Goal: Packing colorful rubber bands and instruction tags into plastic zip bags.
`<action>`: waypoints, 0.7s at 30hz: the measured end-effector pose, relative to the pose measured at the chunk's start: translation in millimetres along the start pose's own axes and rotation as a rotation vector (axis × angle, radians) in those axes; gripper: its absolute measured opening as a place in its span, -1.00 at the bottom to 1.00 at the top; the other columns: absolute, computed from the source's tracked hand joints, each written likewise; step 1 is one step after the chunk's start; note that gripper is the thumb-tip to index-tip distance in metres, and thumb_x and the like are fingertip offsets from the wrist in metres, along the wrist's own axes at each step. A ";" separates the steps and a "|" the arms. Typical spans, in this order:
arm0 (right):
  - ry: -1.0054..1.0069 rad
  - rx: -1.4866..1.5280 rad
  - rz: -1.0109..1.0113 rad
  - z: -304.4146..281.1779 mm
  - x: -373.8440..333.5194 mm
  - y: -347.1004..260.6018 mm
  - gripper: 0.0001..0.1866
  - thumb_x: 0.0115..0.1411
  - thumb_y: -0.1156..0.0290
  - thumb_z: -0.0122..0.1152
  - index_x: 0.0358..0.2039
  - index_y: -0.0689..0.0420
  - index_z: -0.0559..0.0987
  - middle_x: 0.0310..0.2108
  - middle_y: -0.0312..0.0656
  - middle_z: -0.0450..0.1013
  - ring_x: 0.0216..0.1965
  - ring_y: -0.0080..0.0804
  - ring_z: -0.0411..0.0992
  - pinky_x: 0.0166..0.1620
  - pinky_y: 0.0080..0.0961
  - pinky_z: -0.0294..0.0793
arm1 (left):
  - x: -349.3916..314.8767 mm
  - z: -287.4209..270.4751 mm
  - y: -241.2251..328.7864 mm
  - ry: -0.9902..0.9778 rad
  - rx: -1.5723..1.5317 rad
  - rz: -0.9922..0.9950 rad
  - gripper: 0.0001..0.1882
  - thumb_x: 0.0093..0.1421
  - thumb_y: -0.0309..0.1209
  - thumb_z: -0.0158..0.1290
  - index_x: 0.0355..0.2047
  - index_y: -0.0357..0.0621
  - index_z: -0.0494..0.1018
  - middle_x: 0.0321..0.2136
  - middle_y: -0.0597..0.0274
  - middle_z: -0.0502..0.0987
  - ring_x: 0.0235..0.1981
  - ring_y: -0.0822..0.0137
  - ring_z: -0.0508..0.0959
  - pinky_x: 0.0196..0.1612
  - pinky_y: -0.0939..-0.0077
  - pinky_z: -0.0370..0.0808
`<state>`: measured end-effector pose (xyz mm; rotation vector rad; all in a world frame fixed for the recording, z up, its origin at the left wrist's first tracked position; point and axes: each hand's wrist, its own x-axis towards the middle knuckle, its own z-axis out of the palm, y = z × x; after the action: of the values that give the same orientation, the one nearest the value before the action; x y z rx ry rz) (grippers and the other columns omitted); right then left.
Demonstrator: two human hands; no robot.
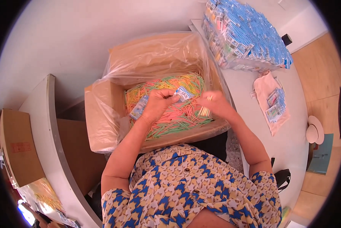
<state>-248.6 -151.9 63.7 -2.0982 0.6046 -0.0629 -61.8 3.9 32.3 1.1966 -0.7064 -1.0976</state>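
Note:
My left hand (160, 104) is over a big open carton, pinching a small blue-and-white plastic packet (184, 94) between thumb and fingers. More blue-and-white packets (139, 107) stick out on the far side of that hand, by the palm. Close by on the right, my right hand (218, 103) is closed around a few pale yellow sticks (204, 111) and is slightly blurred. Below both hands, the carton holds a thick layer of thin short sticks (170, 121) in pink, green, yellow and orange. Clear plastic film lines the carton (102, 110) and folds over its flaps.
On the white table (250, 98) to the right, a tall stack of blue-and-white packets (250, 34) stands at the back. Several filled packets (275, 106) lie on a pale pink cloth (264, 89). At the left, a brown box (20, 148) sits beyond a white panel edge (60, 144).

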 end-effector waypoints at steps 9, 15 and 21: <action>0.062 0.580 0.188 -17.4 33.8 -78.4 -0.73 0.11 0.23 0.21 -0.49 0.21 0.52 -0.62 -0.35 0.38 -0.58 -0.71 0.32 -0.57 -0.69 0.28 | 8.4 -1.9 2.2 -0.101 -0.039 0.083 -0.83 0.09 -0.61 0.12 -0.27 -0.27 0.57 -0.33 0.26 0.58 -0.30 0.53 0.49 -0.17 0.63 0.45; 0.019 0.255 0.105 -16.9 45.2 -66.9 -0.75 0.11 0.29 0.23 -0.57 0.17 0.48 -0.65 -0.38 0.35 -0.61 -0.75 0.28 -0.64 -0.72 0.16 | 8.4 -3.0 -2.1 -0.156 -0.021 0.059 -0.82 0.06 -0.64 0.13 -0.28 -0.26 0.57 -0.33 0.26 0.58 -0.31 0.53 0.50 -0.19 0.63 0.46; 0.166 -0.060 -0.129 -4.4 47.4 -79.2 -0.69 0.13 0.31 0.21 -0.64 0.23 0.42 -0.71 -0.39 0.26 -0.61 -0.72 0.19 -0.59 -0.58 0.16 | 7.5 -3.5 -2.3 -0.172 0.002 0.006 -0.82 0.07 -0.63 0.12 -0.28 -0.25 0.57 -0.34 0.27 0.59 -0.32 0.53 0.50 -0.19 0.63 0.47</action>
<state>-176.9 -140.2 120.7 -2.2033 0.5745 -0.2981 -56.7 -1.8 28.3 1.1096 -0.8431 -1.2048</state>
